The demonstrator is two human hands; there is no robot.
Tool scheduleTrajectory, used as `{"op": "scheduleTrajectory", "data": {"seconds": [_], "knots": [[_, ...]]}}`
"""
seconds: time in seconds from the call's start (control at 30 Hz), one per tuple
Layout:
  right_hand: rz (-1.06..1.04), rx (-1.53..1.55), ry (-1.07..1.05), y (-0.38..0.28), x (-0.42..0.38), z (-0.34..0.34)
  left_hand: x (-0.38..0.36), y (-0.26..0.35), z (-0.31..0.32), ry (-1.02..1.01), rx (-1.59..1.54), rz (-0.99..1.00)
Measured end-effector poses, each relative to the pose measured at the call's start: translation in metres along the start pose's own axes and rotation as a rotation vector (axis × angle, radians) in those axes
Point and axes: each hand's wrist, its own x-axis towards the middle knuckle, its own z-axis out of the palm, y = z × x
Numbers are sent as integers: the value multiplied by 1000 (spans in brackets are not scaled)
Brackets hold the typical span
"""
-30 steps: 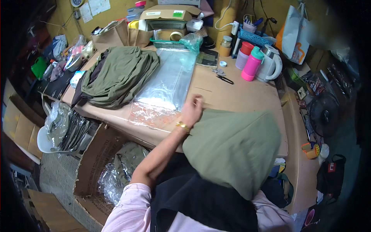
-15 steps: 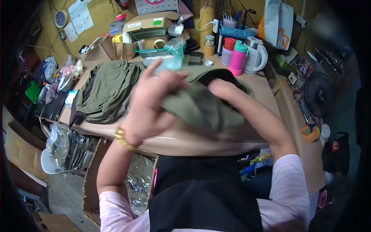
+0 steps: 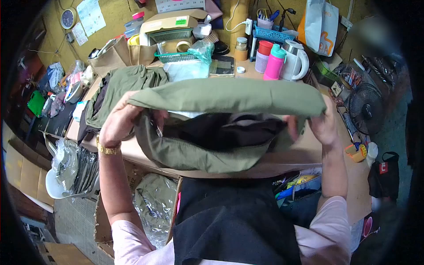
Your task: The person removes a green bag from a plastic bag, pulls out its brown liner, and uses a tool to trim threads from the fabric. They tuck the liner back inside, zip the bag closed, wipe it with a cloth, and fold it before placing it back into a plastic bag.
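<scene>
An olive-green cloth piece with a dark lining [image 3: 229, 95] is stretched wide in front of me, its opening gaping toward me. My left hand [image 3: 118, 123], with a gold bracelet at the wrist, is closed on its left end. At the right end, my right hand [image 3: 324, 127] grips the same cloth, slightly blurred, with some fingers inside the opening. Behind my left hand, a pile of similar olive-green cloth pieces [image 3: 126, 86] lies on the table [image 3: 282, 154]. What exact kind of article I hold, I cannot tell.
Along the table's back stand a pink bottle [image 3: 274, 66], an electric kettle [image 3: 295, 62], a green basket [image 3: 176, 56] and paper bags [image 3: 115, 57]. Below the table edge, a cardboard box [image 3: 105, 221] contains plastic-wrapped olive items [image 3: 154, 201]. A black fan [image 3: 365, 108] is at the right.
Both hands have moved apart, left hand leftward and right hand rightward. The cloth, bunched around my right hand before, is now spread between them with its dark inside showing.
</scene>
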Motion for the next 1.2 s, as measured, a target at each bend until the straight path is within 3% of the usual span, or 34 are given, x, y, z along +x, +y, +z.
{"op": "scheduleTrajectory", "data": {"seconds": [0.03, 0.07, 0.1, 0.17, 0.23, 0.3, 0.37, 0.4, 0.43, 0.47, 0.5, 0.53, 0.57, 0.6, 0.63, 0.67, 0.7, 0.77, 0.8, 0.83, 0.9, 0.97, 1.1, 1.17, 1.2], "knots": [[373, 69, -275, -27, 17, -3, 2, 1, 7, -53, -32, -14], [743, 138, -552, -41, 30, -5, 0, 8, 8, -76, -55, -177], [341, -442, -929, -27, 38, -4, -7, 5, 5, -74, -54, -177], [43, -545, -1078, -21, 35, -4, -19, 3, 3, -4, 301, -133], [8, -607, -1087, -36, 32, -2, -15, 19, 3, -439, 661, -21], [-29, -670, -1097, -34, 31, 0, -4, 35, 18, -716, 729, -185], [-66, -515, -1424, -6, 35, 5, -4, 36, 23, -703, 860, -86], [178, -609, -1630, -3, 57, 9, -6, 44, 22, -490, 1145, -43], [266, -878, -1369, -21, 84, 8, -7, 53, 21, -260, 1415, 0], [348, -1120, -1085, -37, 109, 2, -3, 71, 28, 37, 1295, 2], [-181, -1102, -559, -25, 126, -18, 2, 89, 33, 324, 1157, 2], [148, -1113, -456, -28, 174, -51, 2, 99, 32, 493, 1393, 173], [151, -1113, -460, -37, 165, -35, 1, 103, 32, 667, 1618, 351], [232, -1191, -813, -53, 149, -4, -4, 103, 40, 330, 1525, 105], [299, -1255, -1161, -57, 142, 15, 2, 98, 42, -25, 1629, -379], [368, -717, -1699, -10, 129, 10, 2, 80, 19, -378, 1306, -430], [359, -723, -1686, 10, 124, 5, 3, 65, -6, -699, 967, -457], [155, -588, -1218, 32, 118, 0, -4, 57, 9, -268, 1283, -476], [330, -570, -1043, 13, 130, 3, 2, 57, 5, -181, 1250, -453], [397, -741, -903, -6, 139, 7, 1, 46, -7, -6, 1226, -253], [107, -594, -616, 15, 146, -7, 10, 68, 8, 215, 1299, 96], [-10, -612, -440, 1, 138, -20, 5, 82, 24, 422, 1605, 303], [-15, -666, -519, -22, 86, -22, -26, 54, 63, 444, 1657, 208], [84, -819, -585, 12, 41, -17, -44, 13, 84, 358, 1632, 65], [188, -635, -735, 24, 23, -13, -52, -10, 94, 274, 1572, -22]]}}
